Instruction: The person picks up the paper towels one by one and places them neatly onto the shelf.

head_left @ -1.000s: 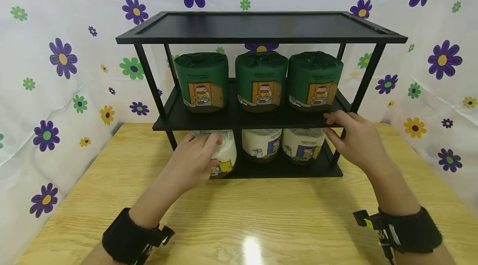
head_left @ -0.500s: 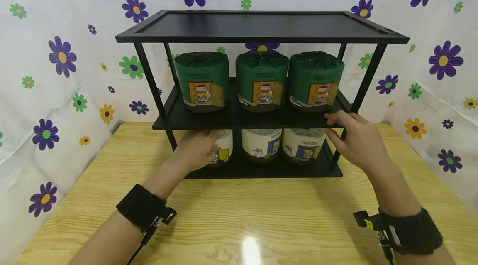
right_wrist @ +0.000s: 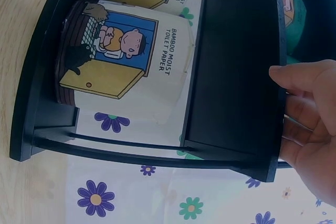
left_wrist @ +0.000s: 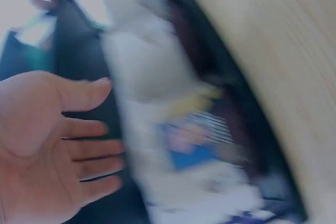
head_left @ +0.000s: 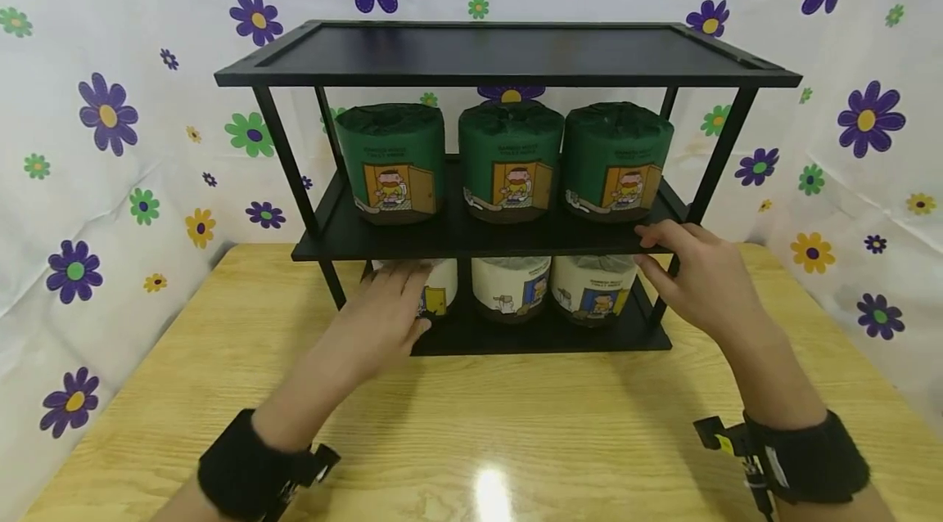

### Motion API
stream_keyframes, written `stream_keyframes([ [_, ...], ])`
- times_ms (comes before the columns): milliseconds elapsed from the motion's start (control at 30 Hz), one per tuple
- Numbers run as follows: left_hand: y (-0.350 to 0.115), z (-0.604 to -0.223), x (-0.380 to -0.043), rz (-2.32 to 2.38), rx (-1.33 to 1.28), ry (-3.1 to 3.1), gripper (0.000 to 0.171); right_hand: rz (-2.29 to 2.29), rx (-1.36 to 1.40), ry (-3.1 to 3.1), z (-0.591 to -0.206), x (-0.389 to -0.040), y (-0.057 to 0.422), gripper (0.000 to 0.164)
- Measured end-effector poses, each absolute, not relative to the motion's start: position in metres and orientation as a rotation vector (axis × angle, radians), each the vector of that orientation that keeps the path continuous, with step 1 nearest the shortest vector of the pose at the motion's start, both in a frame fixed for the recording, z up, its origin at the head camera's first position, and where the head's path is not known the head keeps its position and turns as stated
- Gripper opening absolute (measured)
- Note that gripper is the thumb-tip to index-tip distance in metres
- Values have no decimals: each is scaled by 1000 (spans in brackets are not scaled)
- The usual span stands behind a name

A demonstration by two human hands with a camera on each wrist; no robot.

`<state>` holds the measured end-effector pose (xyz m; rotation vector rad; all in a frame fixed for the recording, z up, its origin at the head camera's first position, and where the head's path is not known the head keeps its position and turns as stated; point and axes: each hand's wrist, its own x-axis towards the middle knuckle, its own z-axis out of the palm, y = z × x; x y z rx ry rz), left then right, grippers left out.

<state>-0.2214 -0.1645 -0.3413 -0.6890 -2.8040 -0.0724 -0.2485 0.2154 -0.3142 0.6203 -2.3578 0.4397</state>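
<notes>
My left hand is in front of the leftmost white toilet paper roll on the lower shelf and hides much of it. Its fingers look straight in the blurred left wrist view, with nothing in the palm. At the right end of the middle shelf, my right hand pinches the front edge between thumb and fingers. Beside the left roll stand a middle white roll and a right white roll. Three green-wrapped rolls, such as the left green roll, stand in a row above.
The black rack's top panel spans above the green rolls. Slim black posts stand at its corners. The rack sits on a wooden table, with a flower-patterned cloth behind and at both sides.
The left white roll has gone farther back on the lower shelf. My left hand reached in with it, then came back toward me with fingers straightened. My right hand keeps its place.
</notes>
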Motion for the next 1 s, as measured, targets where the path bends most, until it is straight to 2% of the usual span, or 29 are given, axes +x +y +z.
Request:
stream_keyframes([
  [67, -163, -324, -196, -150, -704, -2790, 56, 450, 627, -2354, -314, -249, 214, 20],
  [133, -165, -307, -178, -236, -710, -2685, 43, 461, 622, -2359, -313, -249, 213, 21],
  [200, -169, -295, -169, -292, -690, -2529, 29, 467, 613, -2377, -313, -248, 213, 23],
  [267, -175, -289, -167, -284, -661, -2381, 24, 467, 609, -2396, -313, -248, 213, 26],
  [433, -194, -295, -183, -176, -565, -2304, 41, 427, 630, -2377, -314, -247, 214, 31],
  [600, -209, -312, -207, -82, -499, -2468, 56, 368, 665, -2342, -310, -247, 216, 28],
  [767, -213, -316, -220, -62, -502, -2507, 59, 365, 704, -2294, -306, -251, 217, 25],
  [1000, -216, -318, -212, -72, -506, -2539, 61, 382, 749, -2282, -310, -249, 217, 24],
])
